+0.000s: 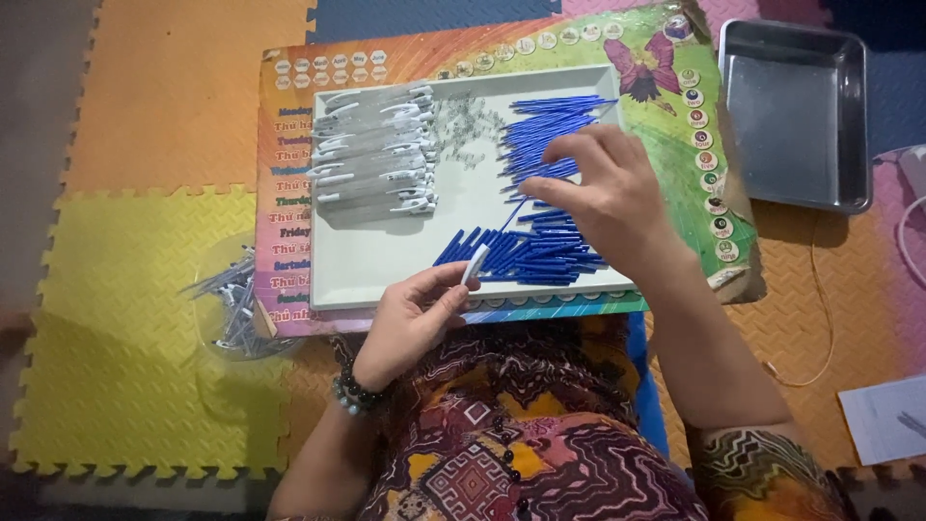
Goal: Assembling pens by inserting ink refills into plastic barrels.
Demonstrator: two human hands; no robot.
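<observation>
A white tray (386,256) lies on a colourful printed board. It holds a stack of grey-white pen barrels (371,150) at the left, small metal springs (463,121) in the middle and a heap of blue pen parts (540,246) at the right. My left hand (415,318) pinches a small white pen piece (474,263) at the tray's near edge. My right hand (603,193) reaches over the blue heap, its fingertips closed on a thin blue part (516,207).
A clear bowl (231,299) of finished grey pens sits on the yellow foam mat at the left. An empty metal pan (796,111) rests at the upper right. A white paper (883,420) lies at the lower right. My patterned lap is below the board.
</observation>
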